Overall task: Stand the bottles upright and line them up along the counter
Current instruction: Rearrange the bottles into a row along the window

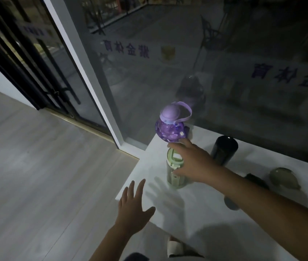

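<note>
A purple bottle (170, 129) with a lilac lid and strap stands upright at the far left end of the white counter (196, 213), close to the glass. In front of it stands a pale green bottle (173, 163); my right hand (194, 162) wraps its top and side, thumb on the front. A black bottle (223, 149) stands upright to the right. Farther right, a greenish round bottle (283, 178) lies on its side beside a dark object (256, 180), partly hidden by my forearm. My left hand (132, 210) hovers over the counter's left edge, fingers spread, holding nothing.
A glass wall (187, 72) with reversed lettering runs right behind the counter. A dark-framed sliding door (36, 72) is at the left. Grey wood floor (36, 176) lies below the counter's left edge. A pale shoe (173, 245) shows at the bottom.
</note>
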